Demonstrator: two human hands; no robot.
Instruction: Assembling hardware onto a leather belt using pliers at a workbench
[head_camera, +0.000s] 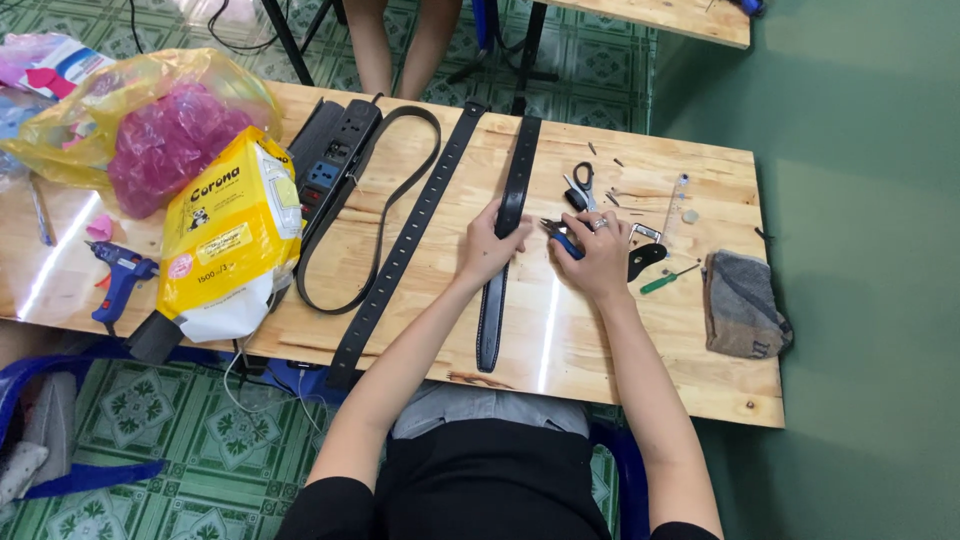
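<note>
— Belt (503, 250) lay lengthwise on the worktop (560, 340), pinned under the left hand (488, 245), whose fingers (500, 222) curled over its edge.

— And the right hand (600, 255)?

— Its fingers closed around blue-handled pliers (560, 240), just beside the strap. A slip looked possible: the jaws could have scratched the leather or nipped the left fingers, given how close they sat.

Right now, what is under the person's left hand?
The left hand presses a black belt lying on the wooden table. The stretch of belt beneath the palm is hidden.
</note>
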